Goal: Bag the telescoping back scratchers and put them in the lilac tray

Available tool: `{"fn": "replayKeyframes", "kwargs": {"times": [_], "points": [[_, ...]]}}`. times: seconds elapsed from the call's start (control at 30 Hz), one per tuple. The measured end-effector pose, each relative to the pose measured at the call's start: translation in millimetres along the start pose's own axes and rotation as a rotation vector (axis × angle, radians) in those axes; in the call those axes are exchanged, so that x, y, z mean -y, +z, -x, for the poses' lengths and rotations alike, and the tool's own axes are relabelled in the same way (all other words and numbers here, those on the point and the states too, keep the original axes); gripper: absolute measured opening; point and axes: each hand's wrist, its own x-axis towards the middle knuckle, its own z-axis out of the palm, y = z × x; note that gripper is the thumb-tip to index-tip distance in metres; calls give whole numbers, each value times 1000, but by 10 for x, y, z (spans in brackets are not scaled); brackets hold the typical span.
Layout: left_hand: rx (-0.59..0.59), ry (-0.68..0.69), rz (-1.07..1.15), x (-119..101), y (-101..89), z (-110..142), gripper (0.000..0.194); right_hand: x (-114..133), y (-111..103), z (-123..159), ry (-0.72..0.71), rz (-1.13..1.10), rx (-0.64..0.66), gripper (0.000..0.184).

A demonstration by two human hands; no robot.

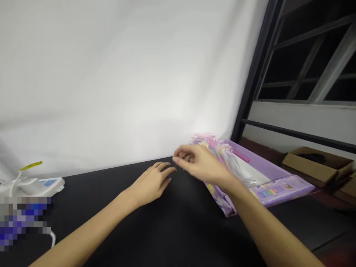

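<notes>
My left hand (152,182) hovers over or rests on the black tabletop (172,230), its fingers apart with nothing between them. To its right, my right hand (194,160) is raised a little, fingers curled and thumb tip close to the index finger as in a pinch. Whatever is in that pinch, if anything, is too small or hidden to make out. Behind the right hand and forearm lie clear plastic packets (232,163) with pink and purple contents, partly covered. They lie in and over the left side of a shallow purple box (267,163) with a printed front wall.
At the left edge stands a white device (51,186) with a white cable and a yellow strip (32,165); a blurred-out patch lies in front. A white curtain (133,74) hangs behind. Right are a black post (251,81), a rail and an open cardboard box (310,167).
</notes>
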Motion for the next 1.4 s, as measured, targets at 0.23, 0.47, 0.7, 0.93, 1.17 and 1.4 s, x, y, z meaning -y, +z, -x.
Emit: {"fn": "replayKeyframes", "kwargs": {"times": [0.23,0.47,0.7,0.93,1.17,1.4], "points": [[14,118,272,-537,183,-711,47,-707,-841,98,409,621,-367,16],[5,61,329,-687,496,-922,54,-1007,-899,110,650,585,-171,49],[-95,0,418,-691,493,-908,45,-945,-877,94,535,586,-405,30],[-157,-274,1065,-641,363,-853,43,-506,-757,103,169,135,-540,23],[-184,-404,1607,-459,5,-280,33,-287,-83,8,-65,-158,-92,24],[-499,-670,1575,47,-130,450,27,-204,301,90,-298,393,-40,14]]}}
